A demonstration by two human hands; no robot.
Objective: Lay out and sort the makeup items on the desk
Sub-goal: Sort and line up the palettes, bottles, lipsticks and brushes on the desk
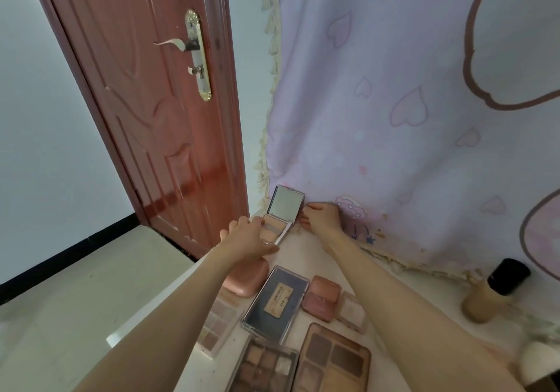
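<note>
Open mirrored compact with beige powder pans (280,220) sits at far end of white surface (306,255), against lilac heart-print cloth (394,119) behind. Left hand (247,237) touches its left side, right hand (321,217) at its right. Nearer: rounded pink case (247,279), then blue-lidded rectangular palette (277,302), small pink blush compact (321,299) to its right. Black-capped foundation bottle (494,291) far right.

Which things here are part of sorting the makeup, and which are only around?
Job: open mirror compact, pink case, blue palette, blush compact, eyeshadow palettes, foundation bottle.
Around: door, wall cloth.
</note>
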